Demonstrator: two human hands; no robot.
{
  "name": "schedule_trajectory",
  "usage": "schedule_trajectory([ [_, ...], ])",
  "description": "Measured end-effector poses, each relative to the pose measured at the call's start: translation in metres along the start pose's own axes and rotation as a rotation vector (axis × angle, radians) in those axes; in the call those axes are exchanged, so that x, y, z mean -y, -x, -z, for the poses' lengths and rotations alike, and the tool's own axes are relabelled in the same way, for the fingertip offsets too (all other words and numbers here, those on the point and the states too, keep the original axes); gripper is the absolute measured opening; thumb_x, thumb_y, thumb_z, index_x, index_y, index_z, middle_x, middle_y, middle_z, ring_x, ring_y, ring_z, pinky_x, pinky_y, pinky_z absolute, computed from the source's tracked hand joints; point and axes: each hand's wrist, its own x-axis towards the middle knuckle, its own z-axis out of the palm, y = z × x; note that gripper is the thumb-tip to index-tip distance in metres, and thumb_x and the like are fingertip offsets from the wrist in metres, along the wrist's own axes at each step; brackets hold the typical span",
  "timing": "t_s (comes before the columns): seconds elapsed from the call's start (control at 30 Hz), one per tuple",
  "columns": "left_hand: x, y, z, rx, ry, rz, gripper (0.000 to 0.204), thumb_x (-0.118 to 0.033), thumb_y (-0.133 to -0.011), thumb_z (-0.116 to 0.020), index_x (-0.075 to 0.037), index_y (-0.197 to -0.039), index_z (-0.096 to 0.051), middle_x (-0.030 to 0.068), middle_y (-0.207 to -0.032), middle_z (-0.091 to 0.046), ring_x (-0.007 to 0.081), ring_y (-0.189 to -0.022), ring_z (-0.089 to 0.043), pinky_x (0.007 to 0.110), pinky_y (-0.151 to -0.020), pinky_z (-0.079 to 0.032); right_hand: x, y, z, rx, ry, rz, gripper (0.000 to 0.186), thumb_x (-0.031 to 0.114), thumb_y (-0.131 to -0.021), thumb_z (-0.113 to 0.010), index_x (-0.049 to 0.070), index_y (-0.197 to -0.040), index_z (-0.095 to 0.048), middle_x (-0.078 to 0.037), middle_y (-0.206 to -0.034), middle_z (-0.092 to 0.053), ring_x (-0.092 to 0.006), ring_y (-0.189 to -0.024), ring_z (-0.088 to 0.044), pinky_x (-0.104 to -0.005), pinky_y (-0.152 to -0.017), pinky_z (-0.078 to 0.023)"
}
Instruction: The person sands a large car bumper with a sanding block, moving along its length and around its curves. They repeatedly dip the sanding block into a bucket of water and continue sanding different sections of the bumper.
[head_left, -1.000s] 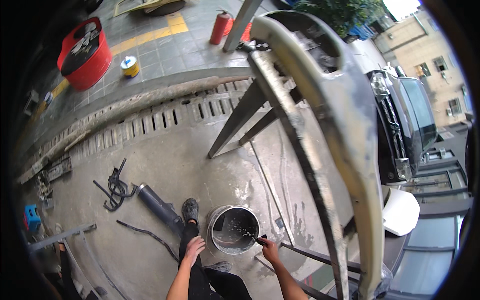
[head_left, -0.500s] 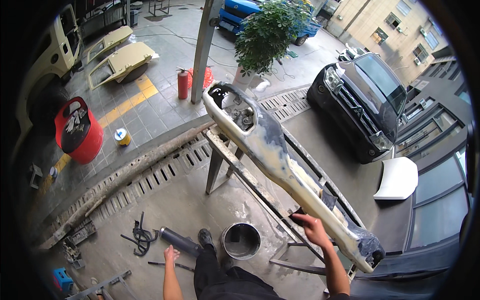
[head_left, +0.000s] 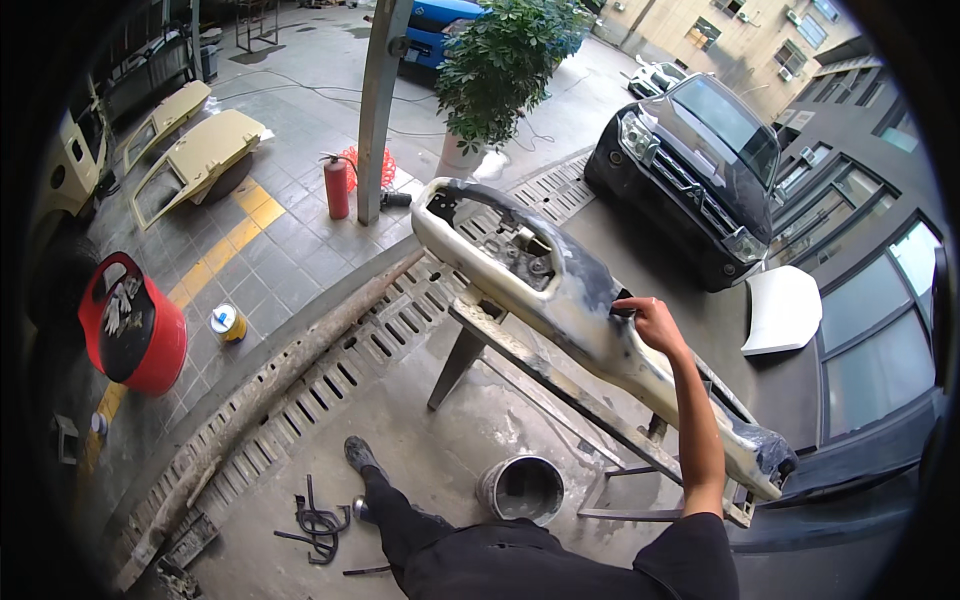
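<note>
Right arm (head_left: 700, 430) outstretched, hand (head_left: 657, 325) pinching dark pad (head_left: 624, 304), at bumper (head_left: 584, 305)

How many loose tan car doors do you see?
2. The nearer tan door is by the yellow floor stripe, and the farther tan door is just behind it. Others could be hidden.

A dark car (head_left: 682, 165) stands far right, near a white panel (head_left: 784, 311). A red fire extinguisher (head_left: 337, 190) stands left of a post (head_left: 380, 120); nearer left, a red tub (head_left: 160, 352) and a can (head_left: 234, 327).
</note>
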Motion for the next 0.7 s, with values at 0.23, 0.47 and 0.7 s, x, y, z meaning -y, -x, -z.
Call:
schedule_trajectory([
  [0.23, -0.269, -0.014, -0.071, 0.243, -0.104, -0.308, 0.02, -0.035, -0.099, -0.065, -0.017, -0.105, -0.068, -0.0037, -0.075, -0.053, 0.0167, -0.069, -0.057, 0.038, -0.064, -0.046, 0.036, 0.019, -0.104, -0.481, 0.229, -0.009, 0.055, -0.011, -0.083, -0.049, 0.0, -0.134, -0.066, -0.023, -0.134, -0.067, -0.0391, -0.131, -0.06, -0.0443, -0.116, -0.045],
  [0.47, -0.573, 0.002, -0.291, 0.333, -0.417, -0.734, 0.027, -0.032, -0.101, -0.06, -0.006, -0.102, -0.066, -0.0017, -0.067, -0.052, 0.0124, -0.051, -0.049, 0.03, -0.044, -0.039, 0.094, 0.0, -0.201, -0.456, 0.355, -0.113, 0.087, 0.052, -0.099, -0.061, -0.009, -0.156, -0.037, -0.027, -0.17, -0.024, -0.0449, -0.159, -0.016, -0.0506, -0.13, -0.014],
  [0.7, -0.615, 0.103, -0.512, 0.433, -0.659, -1.257, 0.029, -0.03, -0.105, -0.06, -0.003, -0.108, -0.071, 0.0002, -0.079, -0.063, 0.0122, -0.066, -0.059, 0.028, -0.056, -0.046, 0.033, 0.055, -0.182, -0.514, 0.399, -0.366, 0.104, 0.06, -0.097, -0.06, -0.01, -0.162, -0.018, -0.03, -0.17, -0.02, -0.0433, -0.16, -0.016, -0.0512, -0.13, -0.011],
])
